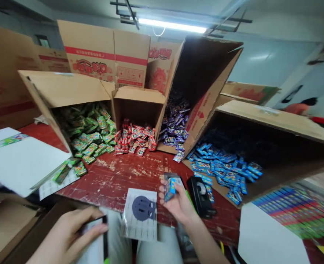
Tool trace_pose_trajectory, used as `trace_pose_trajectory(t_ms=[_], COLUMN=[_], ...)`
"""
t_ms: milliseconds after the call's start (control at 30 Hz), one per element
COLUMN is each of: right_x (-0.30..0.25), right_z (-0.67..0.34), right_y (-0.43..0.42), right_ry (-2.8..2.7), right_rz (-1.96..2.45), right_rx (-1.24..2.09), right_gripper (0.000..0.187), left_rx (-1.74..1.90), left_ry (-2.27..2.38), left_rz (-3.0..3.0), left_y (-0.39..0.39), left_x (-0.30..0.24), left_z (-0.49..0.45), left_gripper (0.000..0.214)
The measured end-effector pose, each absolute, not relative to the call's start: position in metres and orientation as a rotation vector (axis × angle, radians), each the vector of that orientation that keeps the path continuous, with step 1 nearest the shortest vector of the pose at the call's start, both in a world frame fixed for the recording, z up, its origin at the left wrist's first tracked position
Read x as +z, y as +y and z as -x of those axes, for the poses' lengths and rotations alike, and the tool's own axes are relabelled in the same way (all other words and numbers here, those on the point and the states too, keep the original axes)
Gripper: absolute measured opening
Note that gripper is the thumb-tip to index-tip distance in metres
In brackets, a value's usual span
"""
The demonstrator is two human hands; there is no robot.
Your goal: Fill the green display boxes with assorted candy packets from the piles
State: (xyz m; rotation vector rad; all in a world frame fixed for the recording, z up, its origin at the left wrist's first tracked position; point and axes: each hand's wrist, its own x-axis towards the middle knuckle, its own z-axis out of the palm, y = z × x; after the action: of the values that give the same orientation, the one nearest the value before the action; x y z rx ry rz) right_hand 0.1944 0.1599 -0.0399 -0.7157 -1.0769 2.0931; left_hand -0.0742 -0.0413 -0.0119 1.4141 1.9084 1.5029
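Observation:
My right hand is closed around a small blue candy-like packet above the table's front part. My left hand, low at the left, grips a flat white item with a black edge; its kind is not clear. Between the hands, at the table edge, lies a clear bag with a dark round plastic piece over printed paper. A black tape dispenser stands just right of my right hand. Behind the right hand, a dark-edged item is partly hidden.
Tilted cartons hold green packets, red packets, purple packets and blue packets, some spilling onto the red table. White card lies left; colourful printed strips lie right. Another person is at far right.

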Motion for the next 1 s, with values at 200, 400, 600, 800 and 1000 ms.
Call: trace_pose_trajectory(t_ms=[200, 400, 600, 800, 1000], right_x=[-0.050, -0.046, -0.029, 0.000, -0.016], right_z=[-0.163, -0.161, -0.162, -0.136, -0.139], right_y=[0.070, 0.069, 0.079, 0.061, 0.090], right_ry=[-0.492, -0.869, -1.167, -1.335, -1.193], right_rz=[0.755, 0.802, 0.802, 0.771, 0.816], right_rx=[2.302, 2.092, 1.833, 1.665, 1.287], right_gripper=[0.042, 0.050, 0.044, 0.052, 0.041], left_rx=[1.480, 1.823, 1.474, 1.698, 1.584], left_ry=[1.564, 1.116, 1.334, 1.408, 1.783], left_rz=[-1.422, -0.639, -0.598, -0.724, -0.827], left_y=[-0.016, -0.046, -0.066, -0.061, -0.044], left_x=[-0.015, -0.017, -0.023, -0.008, -0.040], left_z=[0.048, 0.027, 0.000, -0.022, 0.029], left_gripper=[0.021, 0.065, 0.044, 0.053, 0.053])
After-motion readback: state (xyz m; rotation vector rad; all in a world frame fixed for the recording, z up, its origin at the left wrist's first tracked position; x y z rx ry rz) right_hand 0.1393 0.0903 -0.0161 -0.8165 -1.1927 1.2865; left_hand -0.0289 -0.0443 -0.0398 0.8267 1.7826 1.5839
